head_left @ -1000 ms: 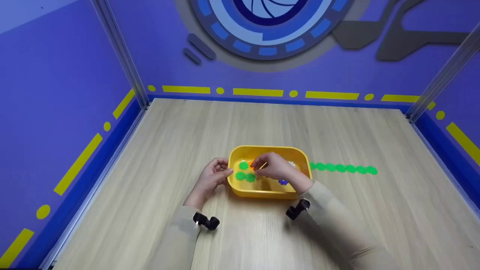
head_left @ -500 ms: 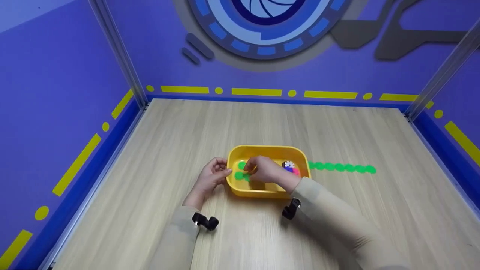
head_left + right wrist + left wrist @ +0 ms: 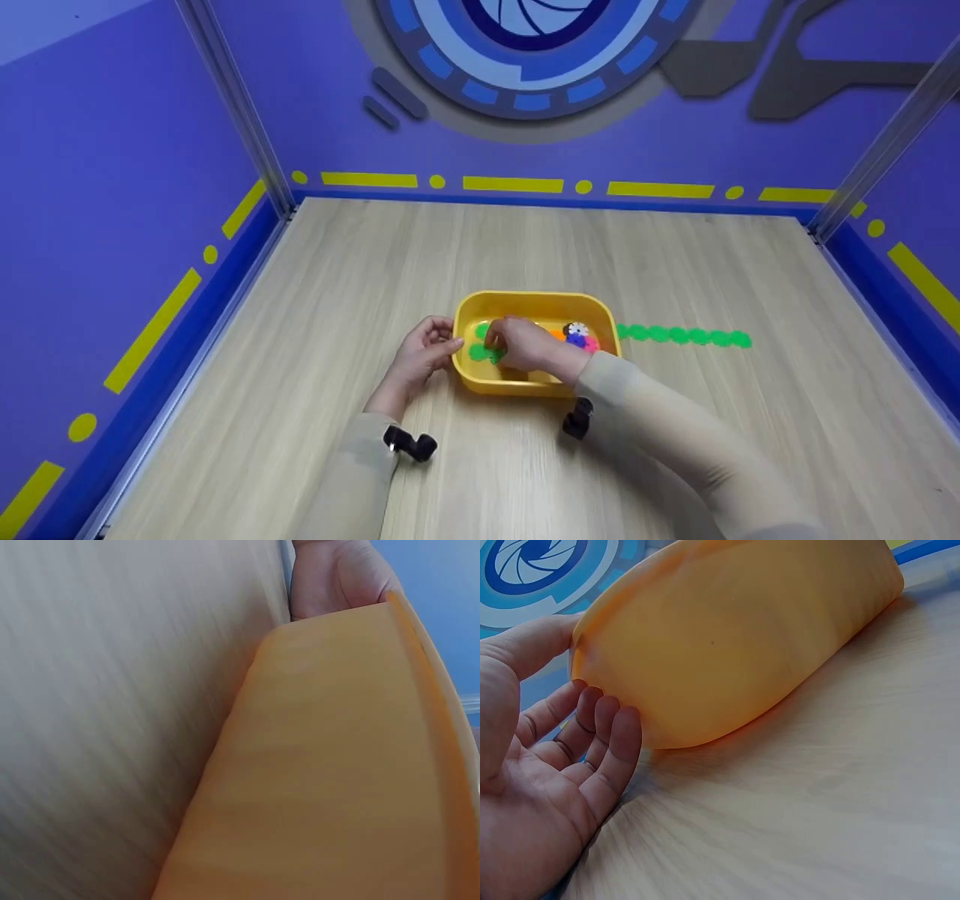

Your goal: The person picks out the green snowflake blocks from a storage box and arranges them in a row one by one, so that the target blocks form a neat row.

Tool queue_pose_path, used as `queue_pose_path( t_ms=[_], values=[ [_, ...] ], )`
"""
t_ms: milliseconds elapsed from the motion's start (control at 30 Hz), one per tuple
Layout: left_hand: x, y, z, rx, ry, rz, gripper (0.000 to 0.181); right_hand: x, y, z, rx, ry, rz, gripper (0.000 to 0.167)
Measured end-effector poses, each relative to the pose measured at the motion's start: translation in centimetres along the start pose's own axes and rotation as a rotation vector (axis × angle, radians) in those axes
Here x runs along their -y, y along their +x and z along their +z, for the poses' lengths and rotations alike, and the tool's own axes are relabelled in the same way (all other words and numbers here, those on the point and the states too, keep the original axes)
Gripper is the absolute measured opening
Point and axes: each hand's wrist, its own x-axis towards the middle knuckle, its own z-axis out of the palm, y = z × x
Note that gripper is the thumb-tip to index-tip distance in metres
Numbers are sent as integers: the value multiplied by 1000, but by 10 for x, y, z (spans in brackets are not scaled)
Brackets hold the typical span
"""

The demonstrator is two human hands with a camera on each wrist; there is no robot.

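A yellow plastic bin stands on the table. My left hand holds its left end, thumb at the rim and fingertips against the outer wall, as the left wrist view shows. My right hand reaches down inside the bin, fingers bent over the green notched discs at its left side. Its fingertips are hidden, so whether they pinch a disc cannot be told. At the bin's right side lie a white disc, a blue disc, a pink disc and an orange piece.
A straight chain of green discs extends rightward on the wooden table from beside the bin. Blue panels with yellow markings enclose the back and both sides.
My right hand has moved left and down inside the bin. The orange piece near its fingers now lies toward the bin's right side. My left hand keeps its hold.
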Motion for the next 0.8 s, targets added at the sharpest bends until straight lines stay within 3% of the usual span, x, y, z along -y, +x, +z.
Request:
queue_pose_path(
  t_ms=[267, 500, 800],
  values=[
    [1, 0, -1, 10, 3, 5, 36, 0, -2, -3, 1, -23, 32, 18],
    [0, 0, 0, -3, 13, -4, 36, -7, -10, -9, -19, 4, -31, 20],
    [1, 1, -1, -23, 39, -17, 37, -11, -20, -17, 7, 62, 6, 20]
  ],
)
